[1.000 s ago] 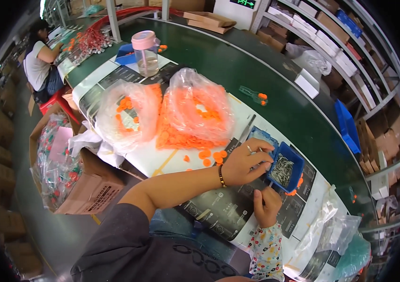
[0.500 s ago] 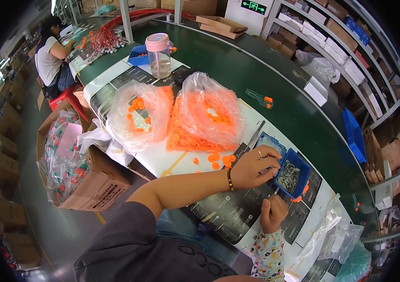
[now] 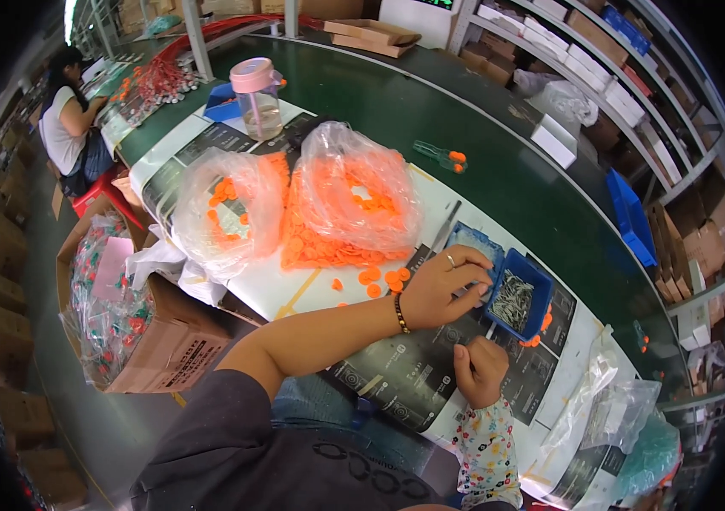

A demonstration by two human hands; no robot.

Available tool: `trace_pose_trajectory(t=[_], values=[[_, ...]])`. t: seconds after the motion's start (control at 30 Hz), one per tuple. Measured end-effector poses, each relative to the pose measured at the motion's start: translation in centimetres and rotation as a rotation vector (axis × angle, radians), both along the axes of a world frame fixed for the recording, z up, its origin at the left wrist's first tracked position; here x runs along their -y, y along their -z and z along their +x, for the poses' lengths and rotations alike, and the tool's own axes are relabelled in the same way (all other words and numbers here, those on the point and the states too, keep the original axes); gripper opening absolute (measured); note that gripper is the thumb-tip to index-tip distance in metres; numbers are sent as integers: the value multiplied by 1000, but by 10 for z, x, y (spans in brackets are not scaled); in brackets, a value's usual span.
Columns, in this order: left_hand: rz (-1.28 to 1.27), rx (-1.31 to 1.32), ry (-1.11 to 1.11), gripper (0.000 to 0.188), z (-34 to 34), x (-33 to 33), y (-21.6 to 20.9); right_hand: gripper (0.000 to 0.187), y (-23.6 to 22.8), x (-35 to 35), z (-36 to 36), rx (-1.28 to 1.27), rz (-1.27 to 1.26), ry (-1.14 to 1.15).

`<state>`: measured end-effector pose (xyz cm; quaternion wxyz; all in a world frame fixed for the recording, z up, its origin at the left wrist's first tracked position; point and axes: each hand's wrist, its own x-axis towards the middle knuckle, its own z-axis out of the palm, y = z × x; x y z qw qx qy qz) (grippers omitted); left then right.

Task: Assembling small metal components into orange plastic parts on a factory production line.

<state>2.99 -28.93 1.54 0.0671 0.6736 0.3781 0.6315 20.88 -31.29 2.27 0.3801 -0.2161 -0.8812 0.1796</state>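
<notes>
My left hand (image 3: 441, 286), with a ring and a beaded bracelet, is beside the left edge of a blue bin (image 3: 541, 317). Its fingers curl toward the thumb; whatever may be between the tips is too small to make out. The bin holds many thin silvery metal pins (image 3: 511, 300). Just below the bin, my right hand (image 3: 483, 371) is closed with its thumb up, in a floral sleeve; its grip hides what may be inside. Partly under my left hand lies a pale blue tray (image 3: 469, 242). Loose orange discs (image 3: 396, 278) lie left of that hand.
Two clear bags of orange pieces (image 3: 349, 200) stand left of centre. Beyond them are a pink-lided bottle (image 3: 257, 98) and a small blue bin (image 3: 221, 106). A carton of bagged parts (image 3: 166, 345) stands at the left. A person (image 3: 68, 123) sits far left; shelves (image 3: 584, 72) line the right.
The whole view has shifted a little, so the scene sits further left and higher. My left hand has drawn slightly away from the bin. My right hand stays closed below it.
</notes>
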Motion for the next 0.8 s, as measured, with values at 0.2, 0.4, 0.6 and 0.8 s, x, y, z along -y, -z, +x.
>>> trace_pose_trajectory(t=[0.2, 0.4, 0.6, 0.8], values=[[-77, 18, 14, 9, 2, -12, 2, 29, 4, -9, 5, 6, 6, -8], [21, -119, -54, 11, -6, -8, -4, 28, 8, -11, -4, -40, 48, 6], [-35, -148, -93, 9, 5, -4, -5, 31, 12, -9, 4, -73, 113, 13], [-25, -169, -73, 7, 11, -3, -6, 33, 12, -8, 8, -76, 146, 53]])
